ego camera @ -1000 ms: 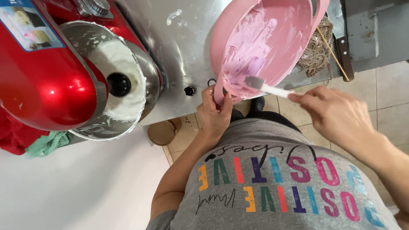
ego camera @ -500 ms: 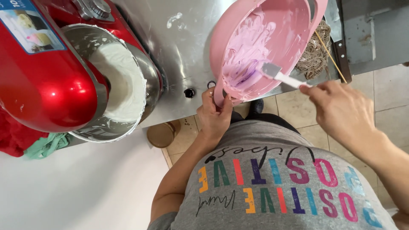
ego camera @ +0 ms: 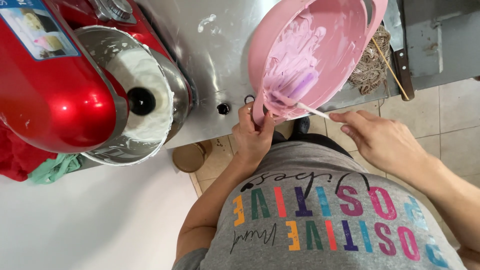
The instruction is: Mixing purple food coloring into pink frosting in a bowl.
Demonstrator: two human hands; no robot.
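Note:
My left hand [ego camera: 252, 136] grips the near rim of a pink bowl [ego camera: 350, 35], tilting it toward me at the edge of the steel counter [ego camera: 220, 60]. The bowl is smeared inside with pale lilac cream [ego camera: 292, 65]. My right hand [ego camera: 382, 142] holds the white handle of a spatula [ego camera: 305, 92], whose translucent blade lies low in the bowl, in the cream near the rim.
A red stand mixer [ego camera: 45, 95] stands at the left over a steel bowl of white cream [ego camera: 145, 100]. A woven mat [ego camera: 370, 65], a thin stick and a knife handle [ego camera: 402, 72] lie at the right. Tiled floor [ego camera: 450, 125] is below; a white surface [ego camera: 90, 220] lies lower left.
The spatula has swept down from the bowl's right side to its low near edge. My right hand moved a little left. The left hand kept its grip on the rim.

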